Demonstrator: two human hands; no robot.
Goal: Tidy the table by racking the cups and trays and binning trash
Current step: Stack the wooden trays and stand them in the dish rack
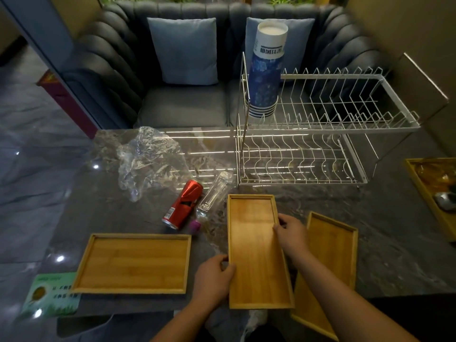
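I have the middle wooden tray [256,253] gripped at both long edges, left hand [213,277] closed on its near-left rim, right hand [292,234] pinching the right rim; it sits before the white rack [320,124]; stacked cups [266,70] stand in the rack's upper tier.

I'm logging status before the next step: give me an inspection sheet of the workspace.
Surface: dark marble-look table, glossy.
Job's things: middle bamboo tray held by both hands; two more bamboo trays, left and right, lying flat; stack of blue paper cups upside down on the white wire two-tier rack.
Clutter: red drink can, clear plastic bottle, crumpled clear plastic wrap, green card.
Grippers: left hand and right hand grip the tray's long edges.
Cables: nothing seen.
Surroundings: dark sofa, blue cushions.
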